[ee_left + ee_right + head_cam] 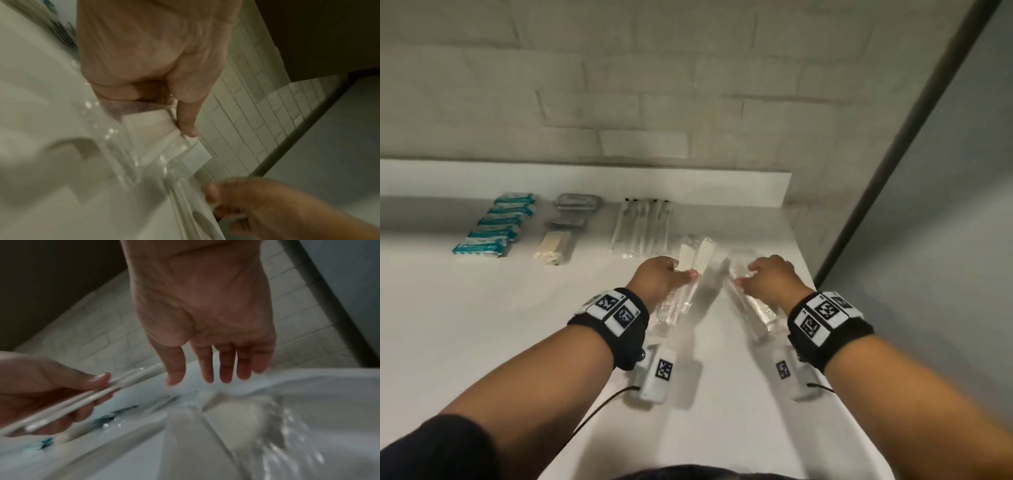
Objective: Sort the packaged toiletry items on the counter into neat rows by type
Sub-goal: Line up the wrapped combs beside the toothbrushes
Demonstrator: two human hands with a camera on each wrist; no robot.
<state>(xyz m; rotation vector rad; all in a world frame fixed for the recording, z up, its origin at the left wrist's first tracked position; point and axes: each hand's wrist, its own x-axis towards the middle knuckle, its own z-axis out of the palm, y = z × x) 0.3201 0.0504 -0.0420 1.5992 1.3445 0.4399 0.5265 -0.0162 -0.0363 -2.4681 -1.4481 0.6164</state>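
Left hand (pixel 659 275): pinches clear-wrapped white packets (pixel 690 274), lifted above counter (pixel 482 325).
Right hand (pixel 202 318): fingers straight, holding nothing, over second clear packet (pixel 751 308), lying right of the pinched packets.
Teal packets (pixel 494 224): 5, stacked in a row, far left of the pinched packets.

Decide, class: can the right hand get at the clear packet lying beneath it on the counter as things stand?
Probably yes. The right hand hangs open and empty just above the clear packet, with nothing between them. The left hand holds its own packets off to the side.
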